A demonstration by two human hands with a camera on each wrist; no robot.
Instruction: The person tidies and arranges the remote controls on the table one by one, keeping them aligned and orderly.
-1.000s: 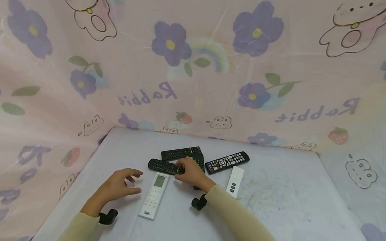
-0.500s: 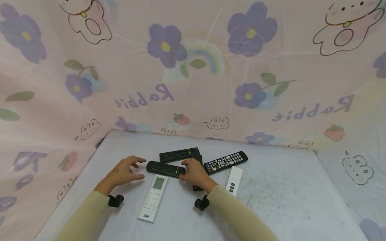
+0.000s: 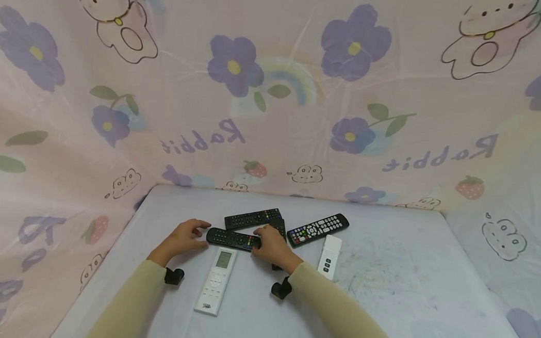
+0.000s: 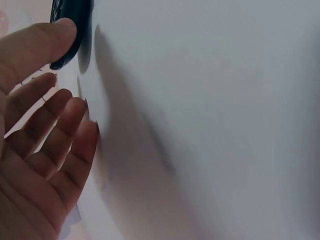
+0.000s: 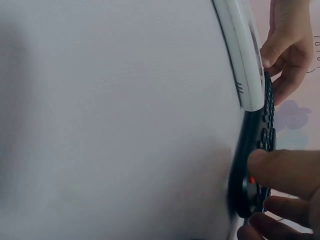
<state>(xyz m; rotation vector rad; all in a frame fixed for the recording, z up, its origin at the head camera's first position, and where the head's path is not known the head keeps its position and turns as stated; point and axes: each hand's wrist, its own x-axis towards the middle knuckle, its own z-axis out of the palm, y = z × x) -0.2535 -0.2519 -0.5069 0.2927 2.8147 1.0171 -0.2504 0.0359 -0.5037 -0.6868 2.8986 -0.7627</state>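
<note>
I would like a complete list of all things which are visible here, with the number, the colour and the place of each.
Front black remote: one, black, centre of the group
Back black remote: one, black, behind it
Half-hidden remote: one, black, right of the front one, partly covered
White-button remote: one, black, back right
Long white remote: one, white, nearest the person
Short white remote: one, white, right side
Table: one, white, under the remotes
Printed cloth: count unclear, pale pink, back and sides
Wrist cameras: two, black, at the wrists
Sleeves: two, beige, both forearms
Left hand: one, bare, at the front remote's left end
Right hand: one, bare, gripping its right end
</note>
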